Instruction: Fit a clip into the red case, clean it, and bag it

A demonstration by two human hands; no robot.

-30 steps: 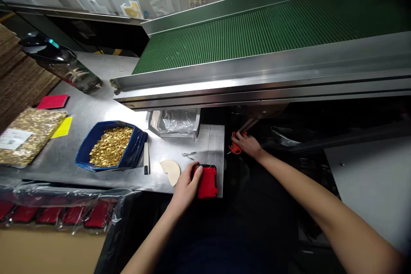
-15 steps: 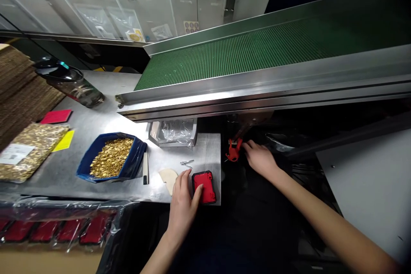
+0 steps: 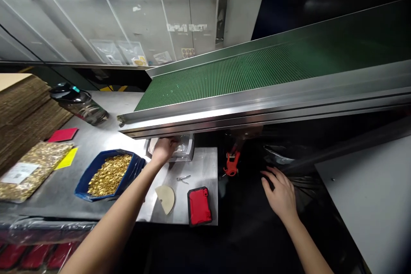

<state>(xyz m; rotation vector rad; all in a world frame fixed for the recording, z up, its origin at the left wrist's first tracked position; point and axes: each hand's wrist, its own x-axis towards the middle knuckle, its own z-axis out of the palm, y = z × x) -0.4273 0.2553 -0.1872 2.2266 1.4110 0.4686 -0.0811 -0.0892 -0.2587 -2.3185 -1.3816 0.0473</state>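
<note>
My left hand (image 3: 164,149) reaches into a grey bin (image 3: 192,150) under the conveyor's edge, its fingers curled in against clear plastic bags (image 3: 183,147). What they hold, if anything, is hidden. My right hand (image 3: 280,192) hovers over the dark area right of the table, fingers apart and nothing in it. Left of it hangs an orange-red tool (image 3: 231,163). A red case with a black rim (image 3: 199,206) lies flat at the table corner. Beside it are a beige, part-round flat piece (image 3: 165,199) and a small metal piece (image 3: 183,178).
A green ribbed conveyor (image 3: 218,72) slants across the back. On the table (image 3: 128,98) stand a blue bin of gold-coloured small parts (image 3: 111,175), a bag of similar parts (image 3: 35,171), a bottle (image 3: 80,102) and stacked cardboard (image 3: 28,107). Several red cases (image 3: 37,257) lie at lower left.
My left hand has left the red case and moved up and left into the grey bin. My right hand has drawn away from the orange-red tool, to the right and down. The view has shifted.
</note>
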